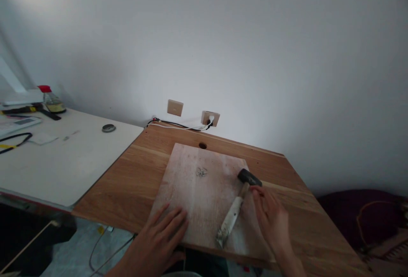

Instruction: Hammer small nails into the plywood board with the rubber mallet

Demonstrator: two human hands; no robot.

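Black-headed, white-handled hammer [235, 209] slants across the pale wooden board [197, 200], head toward its far-right corner, left fingers [171, 222] spread, right fingers [259, 204] alongside, grip unclear!

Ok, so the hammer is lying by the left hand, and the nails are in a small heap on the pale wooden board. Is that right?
Not quite: the head view shows the hammer lying by the right hand. The nails are in a small heap on the pale wooden board.
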